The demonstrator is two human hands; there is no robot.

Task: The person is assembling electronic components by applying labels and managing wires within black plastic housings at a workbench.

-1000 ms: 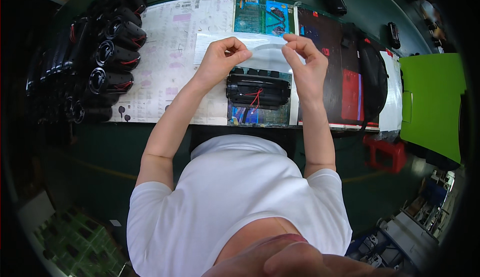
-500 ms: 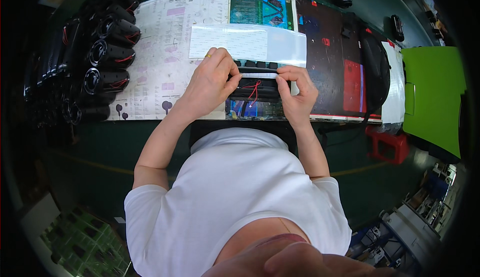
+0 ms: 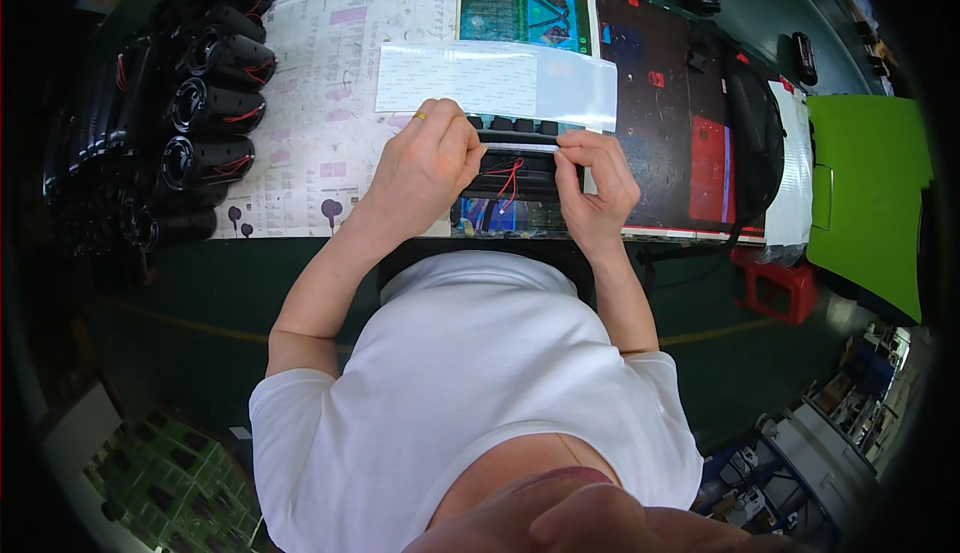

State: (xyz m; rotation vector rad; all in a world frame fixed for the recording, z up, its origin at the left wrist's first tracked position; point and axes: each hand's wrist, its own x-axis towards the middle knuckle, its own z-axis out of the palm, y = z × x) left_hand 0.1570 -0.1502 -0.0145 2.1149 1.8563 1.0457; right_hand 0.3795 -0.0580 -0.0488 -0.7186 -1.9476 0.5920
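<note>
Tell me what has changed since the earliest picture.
The left hand and right hand have moved toward the person, bringing the strip from over the sheet to the far side of the black housing. Both still pinch its ends; nothing was let go. The housing, its red wires and the sheet stayed roughly put.

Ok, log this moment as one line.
left hand: holds thin white strip, left end; right hand: pinches right end; strip: over long black housing with red wires, contact unclear

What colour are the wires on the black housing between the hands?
The wires are red; the head view shows them best.
</note>
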